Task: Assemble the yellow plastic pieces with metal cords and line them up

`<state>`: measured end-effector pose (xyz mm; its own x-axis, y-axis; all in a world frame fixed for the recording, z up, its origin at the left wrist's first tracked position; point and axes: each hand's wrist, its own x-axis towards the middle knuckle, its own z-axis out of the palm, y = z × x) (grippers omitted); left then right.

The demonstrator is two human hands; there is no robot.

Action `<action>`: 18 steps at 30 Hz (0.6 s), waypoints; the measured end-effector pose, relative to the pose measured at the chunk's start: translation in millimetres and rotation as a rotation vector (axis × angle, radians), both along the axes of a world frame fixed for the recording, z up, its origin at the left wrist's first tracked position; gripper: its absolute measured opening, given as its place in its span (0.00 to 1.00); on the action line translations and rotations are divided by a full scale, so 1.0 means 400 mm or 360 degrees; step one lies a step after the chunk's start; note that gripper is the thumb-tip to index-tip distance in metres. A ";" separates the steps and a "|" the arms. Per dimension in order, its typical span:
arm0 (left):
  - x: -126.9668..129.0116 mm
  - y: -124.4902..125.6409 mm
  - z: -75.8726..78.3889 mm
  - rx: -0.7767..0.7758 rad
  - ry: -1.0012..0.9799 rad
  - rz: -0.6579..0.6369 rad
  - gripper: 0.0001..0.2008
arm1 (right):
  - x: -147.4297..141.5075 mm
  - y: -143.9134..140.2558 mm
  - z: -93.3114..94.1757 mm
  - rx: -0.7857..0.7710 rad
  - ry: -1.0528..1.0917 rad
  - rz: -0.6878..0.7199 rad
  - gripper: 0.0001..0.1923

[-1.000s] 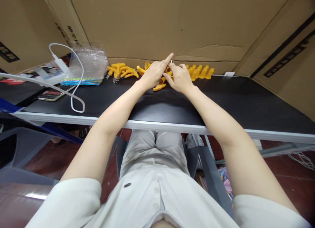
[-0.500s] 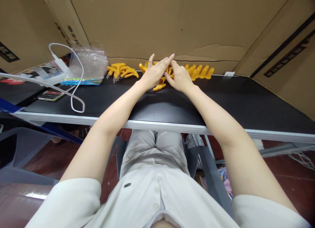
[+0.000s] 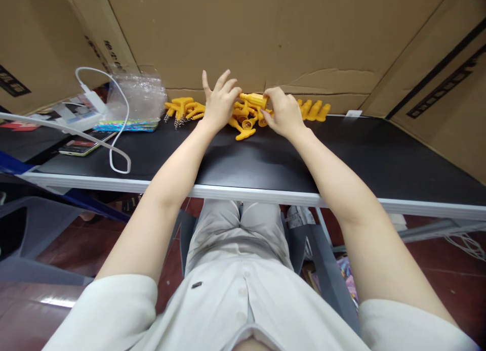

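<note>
A yellow bottle-shaped plastic sleeve lies sideways between my hands, raised over a pile of yellow plastic parts. My right hand is closed around its wide end. At the narrow end, the index finger of my left hand meets the sleeve in what looks like a pinch; the thumb is hidden and the other fingers are raised and spread. Left of my left hand lie several corkscrews with yellow T-shaped handles and bare metal spirals. Similar yellow sleeves stand in rows beyond my right hand.
The black tabletop is backed by a cardboard wall. To the left are a clear plastic bag, colourful packets, a phone and a looped white cable. A white tag sits near the back right.
My hands have moved apart from where their fingertips met over the pile. The yellow sleeve now shows between them, and more of the pile is uncovered.
</note>
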<state>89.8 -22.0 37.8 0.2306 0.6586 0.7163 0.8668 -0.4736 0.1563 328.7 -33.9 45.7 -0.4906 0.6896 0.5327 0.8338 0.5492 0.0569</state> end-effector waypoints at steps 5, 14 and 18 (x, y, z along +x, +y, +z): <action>-0.001 -0.007 0.010 -0.0146 0.0049 0.0031 0.20 | 0.011 -0.009 0.013 0.0083 -0.0048 -0.0053 0.27; 0.031 -0.018 -0.001 -0.0626 0.0192 0.0096 0.24 | 0.003 -0.025 0.021 0.0117 -0.0099 -0.0022 0.31; 0.030 -0.022 0.002 -0.0496 0.0118 0.0147 0.22 | 0.008 -0.015 0.021 0.0142 -0.0070 -0.0028 0.29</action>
